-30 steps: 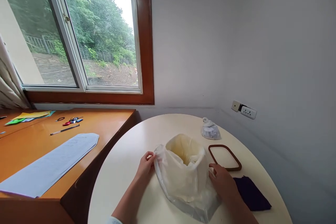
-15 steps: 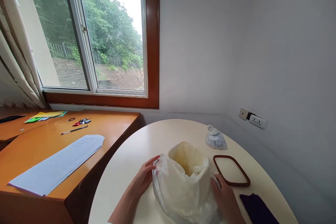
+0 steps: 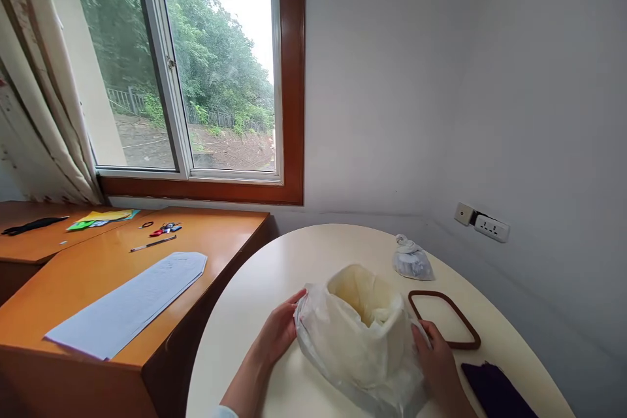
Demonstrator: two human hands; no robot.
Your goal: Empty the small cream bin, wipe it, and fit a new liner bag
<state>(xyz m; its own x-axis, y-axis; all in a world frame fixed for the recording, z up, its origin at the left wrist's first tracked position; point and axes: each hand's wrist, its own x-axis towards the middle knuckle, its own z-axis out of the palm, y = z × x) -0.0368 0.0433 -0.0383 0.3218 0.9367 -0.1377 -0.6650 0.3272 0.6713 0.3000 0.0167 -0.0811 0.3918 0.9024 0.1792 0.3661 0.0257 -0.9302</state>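
A white plastic bag (image 3: 343,353) lines a pale bin (image 3: 365,290) on the round table, its upper part folded outward over the rim and hanging loose around the sides. At the bag's left edge, my left hand (image 3: 280,332) is closed on the thin plastic, thumb side partly hidden. My right hand (image 3: 435,353) pinches a gathered piece of the bag on the right. Just beyond that hand lies a brown rounded-square ring (image 3: 453,313), flat on the tabletop. The bin's outer wall is covered by the bag.
A knotted clear bag (image 3: 413,261) stands near the round table's (image 3: 294,241) back right edge. Dark purple cloth (image 3: 494,388) lies at the right front. On the orange desk (image 3: 220,228) to the left are paper sheets (image 3: 132,300), a pen (image 3: 153,243) and keys (image 3: 166,229).
The view has shifted, so everything appears slightly farther right. Both hands keep their hold on the bag's sides, and its left side looks spread a little differently.
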